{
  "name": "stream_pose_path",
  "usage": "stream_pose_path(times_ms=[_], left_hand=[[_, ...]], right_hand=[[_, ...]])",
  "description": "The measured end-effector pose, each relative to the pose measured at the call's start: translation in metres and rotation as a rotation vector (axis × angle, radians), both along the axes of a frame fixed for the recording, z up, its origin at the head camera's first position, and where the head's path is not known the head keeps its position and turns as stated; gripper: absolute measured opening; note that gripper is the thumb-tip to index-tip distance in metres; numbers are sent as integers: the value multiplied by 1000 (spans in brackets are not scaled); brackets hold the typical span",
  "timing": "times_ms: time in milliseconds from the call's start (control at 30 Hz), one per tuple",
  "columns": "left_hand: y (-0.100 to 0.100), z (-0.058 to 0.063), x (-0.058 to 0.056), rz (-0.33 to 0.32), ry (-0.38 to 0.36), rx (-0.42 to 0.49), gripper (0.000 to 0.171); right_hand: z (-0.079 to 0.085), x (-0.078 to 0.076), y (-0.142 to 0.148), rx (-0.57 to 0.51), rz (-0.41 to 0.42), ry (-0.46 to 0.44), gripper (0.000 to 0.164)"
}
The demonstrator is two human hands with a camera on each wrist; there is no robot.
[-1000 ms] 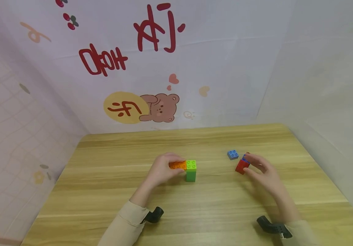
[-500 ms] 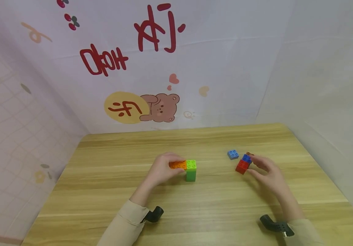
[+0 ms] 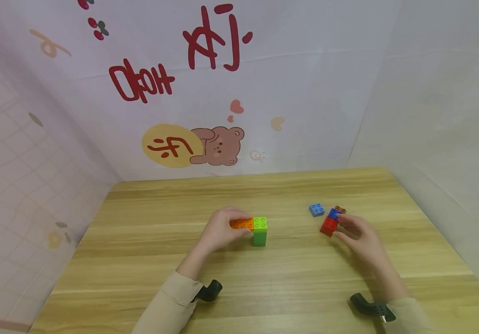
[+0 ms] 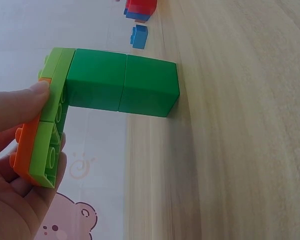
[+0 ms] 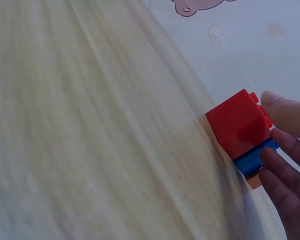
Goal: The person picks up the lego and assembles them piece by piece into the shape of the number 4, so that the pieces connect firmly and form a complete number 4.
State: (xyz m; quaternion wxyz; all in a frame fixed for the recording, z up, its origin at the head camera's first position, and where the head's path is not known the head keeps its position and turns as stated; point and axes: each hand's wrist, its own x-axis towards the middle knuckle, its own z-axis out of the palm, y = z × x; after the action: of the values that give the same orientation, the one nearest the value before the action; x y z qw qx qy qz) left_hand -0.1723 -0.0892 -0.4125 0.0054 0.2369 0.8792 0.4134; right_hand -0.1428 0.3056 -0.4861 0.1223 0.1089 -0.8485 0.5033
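Note:
My left hand (image 3: 223,229) pinches an orange toy brick (image 3: 243,224) between thumb and fingers. In the left wrist view this brick joins two lime-green bricks (image 4: 46,150); one caps a column of two green bricks (image 4: 97,80), while the other juts out sideways with its hollow underside showing. Farther right, a red brick (image 3: 329,226), a dark blue brick (image 3: 333,214) and a brown brick (image 3: 340,209) sit close together in a row. Loosely bent, my right hand (image 3: 360,234) has its fingertips right at the dark blue brick, its thumb close to the red one.
A light blue four-stud brick (image 3: 316,209) lies left of the row. The wooden table (image 3: 289,278) ends at the back against a white printed cloth (image 3: 306,93). A black wrist mount (image 3: 209,291) is on my left wrist, another on my right.
My right fingers lay over the red and dark blue bricks, then drew off to the right, uncovering them, and have come slightly back left. The left hand keeps its hold.

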Motion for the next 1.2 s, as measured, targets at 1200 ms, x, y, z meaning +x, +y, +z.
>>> stream_pose_path(times_ms=[1200], left_hand=[[0, -1, 0, -4, 11, -10, 31]], right_hand=[[12, -7, -45, -68, 161, 61, 38]])
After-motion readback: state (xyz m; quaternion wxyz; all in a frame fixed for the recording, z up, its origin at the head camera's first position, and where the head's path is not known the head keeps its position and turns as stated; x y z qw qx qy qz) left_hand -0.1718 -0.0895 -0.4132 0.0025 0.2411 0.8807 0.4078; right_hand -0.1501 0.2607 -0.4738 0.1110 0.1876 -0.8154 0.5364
